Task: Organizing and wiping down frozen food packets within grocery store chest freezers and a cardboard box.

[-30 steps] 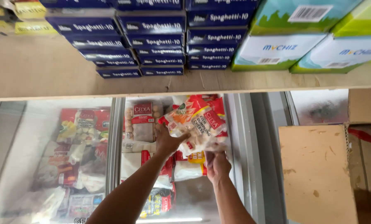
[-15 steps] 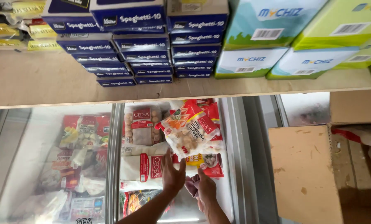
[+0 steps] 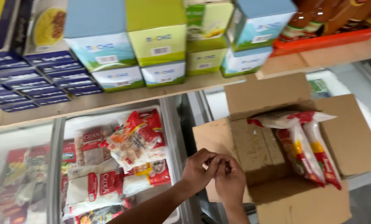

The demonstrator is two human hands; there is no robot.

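My left hand (image 3: 198,171) and my right hand (image 3: 230,182) meet fingertip to fingertip over the near left flap of an open cardboard box (image 3: 293,199). Neither hand holds a package; whether something small is pinched between the fingers I cannot tell. Inside the box, at its right side, lie red and white frozen food bags (image 3: 307,145). To the left, in the open chest freezer (image 3: 173,137), a red and white bag of frozen balls (image 3: 135,141) rests on top of other frozen packs (image 3: 96,186).
A wooden shelf (image 3: 123,97) runs above the freezer with dark blue pasta boxes (image 3: 40,79) at left and blue and green cartons (image 3: 160,45) in the middle. A red tray of bottles (image 3: 326,29) stands at upper right. A second freezer lid (image 3: 359,87) lies behind the box.
The view has swung right, bringing the cardboard box into sight. Both hands have left the bag in the freezer and come together over the box's flap.
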